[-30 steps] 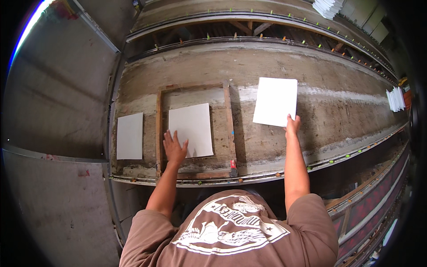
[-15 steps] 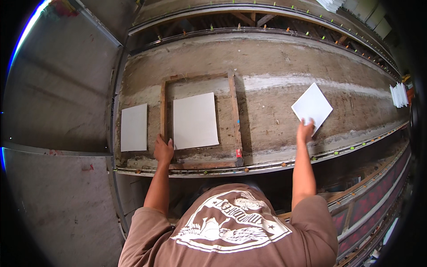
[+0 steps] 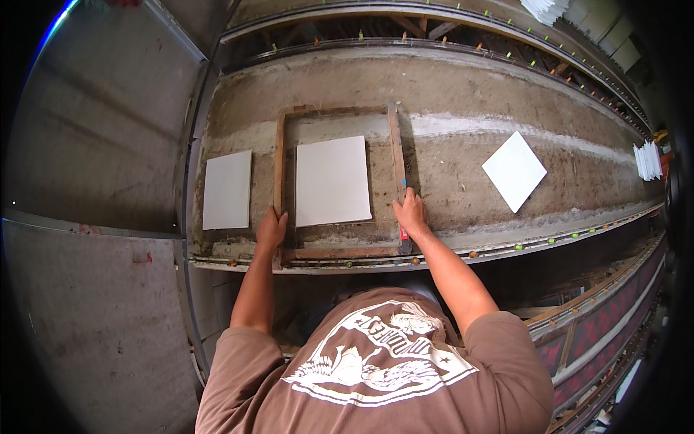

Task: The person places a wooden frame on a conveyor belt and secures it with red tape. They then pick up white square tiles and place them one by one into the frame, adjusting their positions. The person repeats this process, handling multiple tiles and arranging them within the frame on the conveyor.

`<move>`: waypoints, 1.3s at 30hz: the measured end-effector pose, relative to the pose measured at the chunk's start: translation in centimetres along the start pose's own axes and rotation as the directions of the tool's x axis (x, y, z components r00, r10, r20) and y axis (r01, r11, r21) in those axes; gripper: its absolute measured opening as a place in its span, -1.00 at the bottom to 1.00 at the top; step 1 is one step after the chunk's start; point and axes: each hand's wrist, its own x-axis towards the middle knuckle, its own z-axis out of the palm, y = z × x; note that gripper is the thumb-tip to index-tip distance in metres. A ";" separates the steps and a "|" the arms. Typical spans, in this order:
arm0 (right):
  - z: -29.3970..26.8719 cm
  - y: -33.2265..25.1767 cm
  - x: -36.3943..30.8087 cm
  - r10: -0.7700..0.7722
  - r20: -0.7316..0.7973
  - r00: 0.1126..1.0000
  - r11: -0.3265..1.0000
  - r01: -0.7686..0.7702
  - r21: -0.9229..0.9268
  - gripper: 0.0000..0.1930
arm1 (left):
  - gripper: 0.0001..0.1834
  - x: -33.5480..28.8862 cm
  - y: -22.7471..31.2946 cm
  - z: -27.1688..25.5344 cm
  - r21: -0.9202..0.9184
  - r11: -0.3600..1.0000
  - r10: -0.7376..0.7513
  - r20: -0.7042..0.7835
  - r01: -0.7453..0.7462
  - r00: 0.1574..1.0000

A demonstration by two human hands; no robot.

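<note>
A rectangular wooden frame [image 3: 280, 155] lies on a long, stained brown table [image 3: 463, 94]. My left hand [image 3: 271, 228] is closed round the lower part of its left rail. Around the right rail, just above a small red patch, my right hand [image 3: 410, 211] is closed too. An off-white rectangular panel [image 3: 332, 181] shows inside the frame; I cannot tell whether mesh covers it. Left of the frame lies a white rectangular sheet [image 3: 228, 189]. Further right, a white square sheet [image 3: 515, 172] sits turned like a diamond, with no hand on it.
A metal rail [image 3: 463, 253] with small coloured clips runs along the table's near edge. White stacked sheets [image 3: 648, 160] stand at the far right end. Large grey boards [image 3: 101, 130] are on the left, and another long table [image 3: 340, 16] lies beyond.
My right hand has let go of the diamond-turned sheet and moved left to grip the frame's right rail. My left hand stays on the left rail. The view has shifted slightly.
</note>
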 end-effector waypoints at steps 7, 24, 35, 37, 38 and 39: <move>0.6 0.0 0.2 -0.042 -0.125 0.991 0.998 0.048 0.046 -0.47 | -0.59 1.5 1.6 -3.6 -0.013 1.000 -0.019 -0.037 0.018 0.999; -13.4 7.8 4.9 -0.128 -0.185 0.974 0.992 0.125 -0.029 -0.63 | -0.54 -0.1 17.7 -3.1 -0.071 0.996 0.048 -0.067 -0.052 0.997; -18.8 19.6 5.5 0.009 -0.024 1.000 0.996 -0.011 -0.089 -0.49 | -0.53 -3.9 26.2 7.5 -0.097 0.995 0.026 -0.052 -0.031 0.998; -19.0 21.0 5.4 -0.006 -0.032 0.999 0.998 0.004 -0.062 -0.48 | -0.53 -4.8 26.9 8.9 -0.118 0.993 -0.002 -0.040 -0.003 0.999; -19.1 21.5 5.3 -0.012 -0.036 0.999 0.999 0.011 -0.048 -0.47 | -0.53 -5.3 27.2 9.5 -0.128 0.992 -0.017 -0.032 0.012 0.999; -19.2 22.0 5.2 0.000 -0.007 1.000 1.000 0.000 -0.020 -0.44 | -0.54 -5.8 27.3 10.0 -0.121 0.993 -0.017 -0.049 0.011 0.999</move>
